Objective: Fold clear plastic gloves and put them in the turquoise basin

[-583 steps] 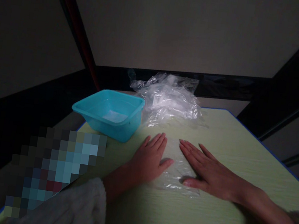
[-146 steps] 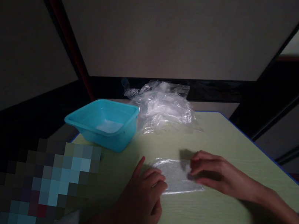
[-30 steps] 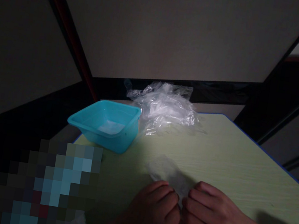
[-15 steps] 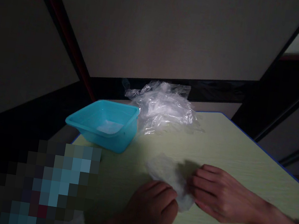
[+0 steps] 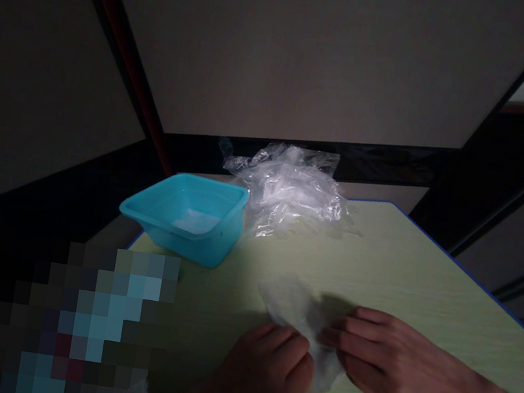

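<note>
On the near part of the bench (image 5: 407,277), your left hand (image 5: 267,378) and right hand (image 5: 388,360) grip thin translucent plastic (image 5: 290,299) in curled fingers; pinch lightly, without tugging, to avoid tearing it.

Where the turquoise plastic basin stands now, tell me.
In the head view, the basin stands on the far left of the pale green table, just left of the crumpled clear plastic heap.
</note>
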`<state>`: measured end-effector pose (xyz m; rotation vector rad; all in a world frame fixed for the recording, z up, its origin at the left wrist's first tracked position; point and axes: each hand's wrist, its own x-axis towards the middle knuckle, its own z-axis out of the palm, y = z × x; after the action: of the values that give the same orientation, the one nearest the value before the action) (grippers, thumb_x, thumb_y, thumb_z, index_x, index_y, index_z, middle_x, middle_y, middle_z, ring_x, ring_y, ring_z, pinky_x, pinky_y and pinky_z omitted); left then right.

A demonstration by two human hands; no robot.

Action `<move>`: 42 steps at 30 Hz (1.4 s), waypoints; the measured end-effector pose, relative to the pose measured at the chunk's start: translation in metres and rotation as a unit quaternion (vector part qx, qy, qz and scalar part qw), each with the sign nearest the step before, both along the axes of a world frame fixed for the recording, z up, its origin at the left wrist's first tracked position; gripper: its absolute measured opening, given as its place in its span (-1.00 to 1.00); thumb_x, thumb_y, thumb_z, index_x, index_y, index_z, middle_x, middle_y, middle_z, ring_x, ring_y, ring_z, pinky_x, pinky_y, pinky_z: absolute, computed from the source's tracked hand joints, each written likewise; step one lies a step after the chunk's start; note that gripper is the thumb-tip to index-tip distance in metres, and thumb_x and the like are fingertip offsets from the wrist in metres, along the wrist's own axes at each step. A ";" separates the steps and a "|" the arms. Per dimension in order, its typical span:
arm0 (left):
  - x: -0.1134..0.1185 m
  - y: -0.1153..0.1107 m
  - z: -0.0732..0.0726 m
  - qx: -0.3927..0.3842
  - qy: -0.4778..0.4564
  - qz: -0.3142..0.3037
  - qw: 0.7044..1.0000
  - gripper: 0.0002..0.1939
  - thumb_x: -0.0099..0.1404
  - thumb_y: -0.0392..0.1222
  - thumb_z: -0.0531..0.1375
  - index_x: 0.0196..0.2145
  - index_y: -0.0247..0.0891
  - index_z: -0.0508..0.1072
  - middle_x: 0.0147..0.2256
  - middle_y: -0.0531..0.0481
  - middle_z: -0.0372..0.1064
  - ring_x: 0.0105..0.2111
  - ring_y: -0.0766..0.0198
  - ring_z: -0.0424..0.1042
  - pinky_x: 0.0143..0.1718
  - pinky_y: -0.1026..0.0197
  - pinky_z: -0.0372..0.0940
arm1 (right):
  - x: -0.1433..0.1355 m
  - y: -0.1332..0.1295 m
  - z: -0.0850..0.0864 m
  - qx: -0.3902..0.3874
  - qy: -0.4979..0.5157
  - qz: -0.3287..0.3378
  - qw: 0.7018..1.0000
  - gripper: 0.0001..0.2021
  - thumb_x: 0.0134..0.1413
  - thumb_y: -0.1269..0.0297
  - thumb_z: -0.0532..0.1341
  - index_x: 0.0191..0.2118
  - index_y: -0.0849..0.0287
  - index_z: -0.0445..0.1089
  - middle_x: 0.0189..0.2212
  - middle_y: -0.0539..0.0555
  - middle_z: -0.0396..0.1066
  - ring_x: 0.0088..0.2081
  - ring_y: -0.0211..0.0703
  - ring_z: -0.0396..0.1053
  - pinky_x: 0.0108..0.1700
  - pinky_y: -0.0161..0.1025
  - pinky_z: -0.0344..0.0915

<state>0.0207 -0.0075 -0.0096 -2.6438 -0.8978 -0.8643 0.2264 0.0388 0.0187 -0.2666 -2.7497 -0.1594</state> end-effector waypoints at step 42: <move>-0.011 0.002 0.021 -0.373 -0.194 0.144 0.896 -0.69 0.19 -0.21 0.00 -0.68 -0.25 0.22 -0.73 0.12 0.17 -0.72 0.41 0.16 -0.70 0.36 -0.05 | -0.008 0.013 0.006 -0.355 0.057 -0.165 0.918 -0.72 0.26 0.20 -0.04 -0.45 0.16 0.22 -0.60 -0.07 0.22 -0.55 -0.31 0.21 -0.51 -0.35 0.14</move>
<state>0.0101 -0.0056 0.0111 -2.8178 -2.0188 -1.1654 0.2183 0.0518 0.0244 -0.8948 -2.5125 0.7595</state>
